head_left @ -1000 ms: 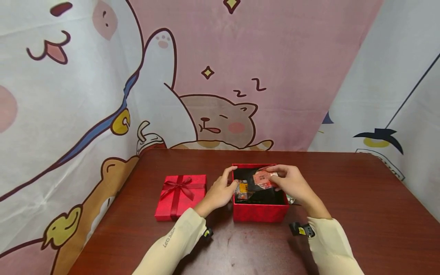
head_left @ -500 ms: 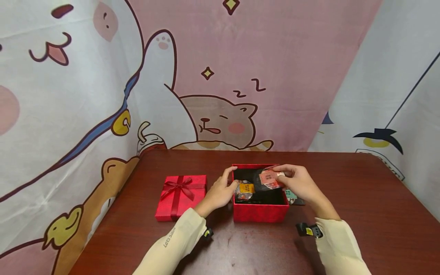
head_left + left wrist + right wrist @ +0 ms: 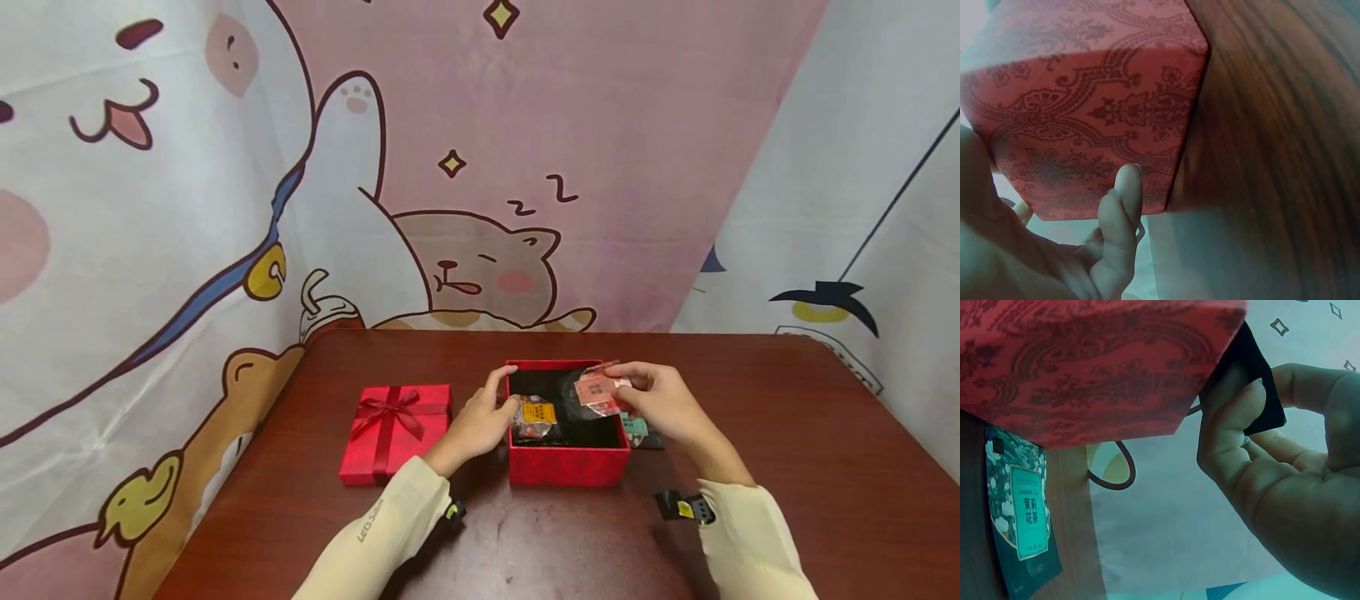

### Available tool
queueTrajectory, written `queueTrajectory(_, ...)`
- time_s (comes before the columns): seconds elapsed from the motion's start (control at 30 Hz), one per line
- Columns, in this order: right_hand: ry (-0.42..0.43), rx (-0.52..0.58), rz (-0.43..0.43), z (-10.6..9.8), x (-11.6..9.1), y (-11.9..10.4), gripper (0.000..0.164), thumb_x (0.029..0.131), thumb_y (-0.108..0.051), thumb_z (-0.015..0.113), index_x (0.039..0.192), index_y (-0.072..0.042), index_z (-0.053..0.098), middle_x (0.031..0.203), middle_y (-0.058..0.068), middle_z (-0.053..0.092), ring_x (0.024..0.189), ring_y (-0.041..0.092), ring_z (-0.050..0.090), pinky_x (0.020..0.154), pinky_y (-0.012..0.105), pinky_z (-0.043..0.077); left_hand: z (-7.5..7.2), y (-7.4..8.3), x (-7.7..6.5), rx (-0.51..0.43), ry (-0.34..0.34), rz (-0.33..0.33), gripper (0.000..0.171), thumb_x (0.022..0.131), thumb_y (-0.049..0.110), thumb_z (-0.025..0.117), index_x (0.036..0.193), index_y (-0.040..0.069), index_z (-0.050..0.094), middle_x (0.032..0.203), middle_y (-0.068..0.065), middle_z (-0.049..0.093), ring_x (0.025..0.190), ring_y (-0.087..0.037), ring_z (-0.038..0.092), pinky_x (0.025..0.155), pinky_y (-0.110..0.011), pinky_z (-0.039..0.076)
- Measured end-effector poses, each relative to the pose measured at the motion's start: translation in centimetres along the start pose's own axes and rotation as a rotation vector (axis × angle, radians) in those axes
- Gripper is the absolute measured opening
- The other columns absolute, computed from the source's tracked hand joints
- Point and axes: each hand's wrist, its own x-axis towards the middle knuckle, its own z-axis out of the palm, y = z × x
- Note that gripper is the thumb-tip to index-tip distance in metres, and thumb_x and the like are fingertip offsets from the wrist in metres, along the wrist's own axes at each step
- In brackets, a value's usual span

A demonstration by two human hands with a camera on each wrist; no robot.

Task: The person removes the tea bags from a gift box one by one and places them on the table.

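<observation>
A red gift box (image 3: 567, 468) with a black interior stands open on the table. My left hand (image 3: 480, 421) grips its left wall, thumb at the rim; the left wrist view shows fingers against the patterned outer side. My right hand (image 3: 663, 404) pinches a tea packet with a pink label (image 3: 595, 389) by its right end, over the right part of the box. In the right wrist view the packet's dark back (image 3: 1266, 412) shows between thumb and fingers. Another packet with an orange-yellow label (image 3: 537, 414) lies inside the box at the left.
The red lid (image 3: 390, 458) with a ribbon bow lies left of the box. Close by the box's right side, a green jasmine tea packet (image 3: 1029, 512) lies on the brown table (image 3: 795, 450). A cartoon-print cloth (image 3: 637, 167) hangs behind the table.
My right hand has moved right with the pink-labelled tea packet, uncovering more of the yellow-labelled one and of the green packet on the table. The left hand stays on the box.
</observation>
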Motion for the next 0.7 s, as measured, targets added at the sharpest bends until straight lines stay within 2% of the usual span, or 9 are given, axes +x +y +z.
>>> queueTrajectory(0.2,0.012,0.010,0.009,-0.5,-0.4,0.2,0.032,0.094,-0.002,0.057,0.125,0.008,0.061,0.074,0.009,0.059,0.059,0.019,0.053,0.053,0.030,0.049,0.2,-0.1,0.0,0.003,-0.003,-0.006,0.052,0.100,0.034,0.046,0.150,0.036,0.032,0.087,-0.007,0.052,0.054,-0.018,0.049,0.061,-0.037,0.042)
queueTrajectory(0.37,0.019,0.025,0.011,-1.0,-0.7,0.3,0.033,0.096,-0.003,0.057,0.126,0.010,0.059,0.079,0.010,0.063,0.063,0.016,0.057,0.058,0.031,0.053,0.1,0.0,0.0,0.004,0.006,0.005,0.051,0.101,0.033,0.047,0.150,0.033,0.034,0.086,-0.007,0.052,0.057,-0.017,0.050,0.059,-0.036,0.041)
queueTrajectory(0.7,0.041,-0.011,0.024,-1.9,-1.0,0.8,0.033,0.097,-0.005,0.055,0.126,0.009,0.060,0.082,0.010,0.064,0.065,0.013,0.057,0.058,0.030,0.053,0.1,0.0,-0.1,0.001,0.009,0.023,0.051,0.101,0.030,0.047,0.150,0.030,0.035,0.079,-0.006,0.051,0.053,-0.016,0.047,0.056,-0.035,0.040)
